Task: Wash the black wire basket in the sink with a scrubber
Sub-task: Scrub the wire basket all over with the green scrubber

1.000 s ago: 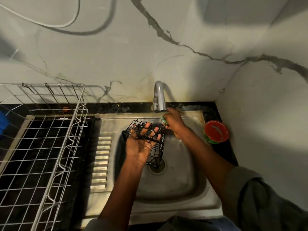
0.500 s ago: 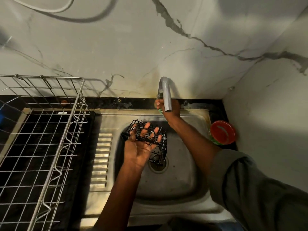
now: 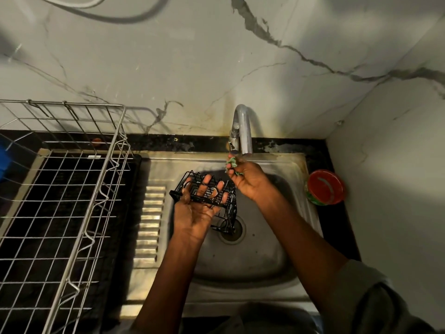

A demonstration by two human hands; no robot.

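Black wire basket (image 3: 212,201): small rectangular rack held tilted over the stainless steel sink (image 3: 240,266), lower corner right above the drain.
Left hand (image 3: 197,208): palm up, fingers poking through the wires more than curling round them, so honestly a loose hold.
Right hand (image 3: 248,182): fingers pinched on a crumpled green scrubber (image 3: 232,165), just under the curved chrome tap (image 3: 242,131) spout, apart from the basket.
Slip risk: wet wires could slide off and clatter into the sink.
Snag risk: scrubber fibres may catch on wire ends.
Splash risk: can't tell if water's running.
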